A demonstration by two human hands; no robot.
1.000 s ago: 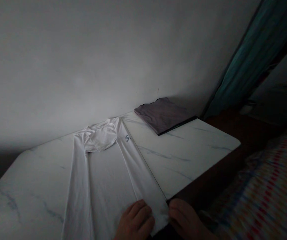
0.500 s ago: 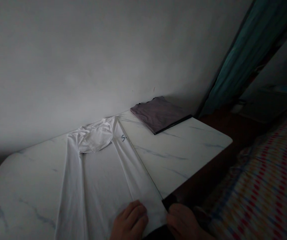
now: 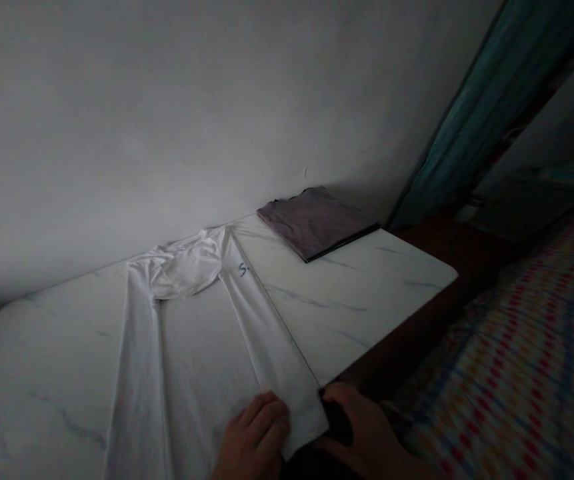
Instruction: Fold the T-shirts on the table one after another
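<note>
A white long-sleeved shirt (image 3: 201,360) lies spread on the table, its sleeves running down along both sides. A small dark mark like an "S" shows near its right shoulder. My left hand (image 3: 257,430) rests on the lower part of the shirt, fingers curled down and closed on the cloth. By the shirt's lower right corner is my right hand (image 3: 364,430), thumb and fingers apart with a gap between them. The bottom of the shirt runs out of view on the left.
A folded mauve garment with a dark edge (image 3: 317,223) lies at the back right of the marble-patterned table (image 3: 367,280), against the wall (image 3: 217,100). To the right are a checked cloth (image 3: 527,360) and a teal curtain (image 3: 457,127).
My right hand has let go of the shirt's lower right corner and its fingers have spread. My left hand stays on the cloth. The view has shifted slightly.
</note>
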